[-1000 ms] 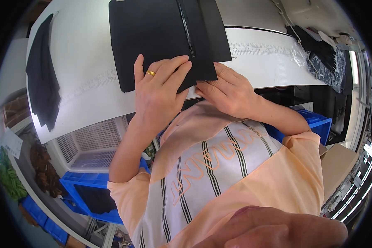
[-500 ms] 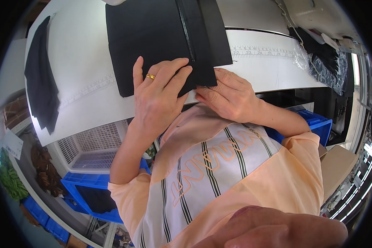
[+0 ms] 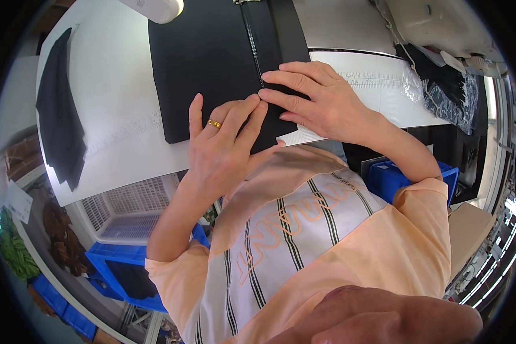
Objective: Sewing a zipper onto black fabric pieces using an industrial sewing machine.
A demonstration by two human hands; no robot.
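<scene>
A black fabric piece (image 3: 203, 69) with a metal zipper (image 3: 250, 43) set lengthwise in it lies flat on the white table (image 3: 112, 69). My left hand (image 3: 223, 143), wearing a gold ring, rests on the near part of the cloth. Its fingers are stretched out, the fingertips by the zipper's lower end. From the other side my right hand (image 3: 329, 106) lies on the fabric right of the zipper, fingers extended and spread. The fingertips of both hands almost meet there. Neither hand grips the cloth.
More black fabric (image 3: 57, 114) lies at the table's left. A white rounded device (image 3: 157, 8) with a lit end hangs over the far edge. At right are a clear plastic bag (image 3: 453, 103) and a pale machine (image 3: 458, 26). Below stand a white basket (image 3: 135, 200) and blue crates (image 3: 410, 182).
My right hand has let go of the cloth's near right corner and moved up onto the fabric by the zipper. The cloth has shifted slightly toward me; the white device has come into view.
</scene>
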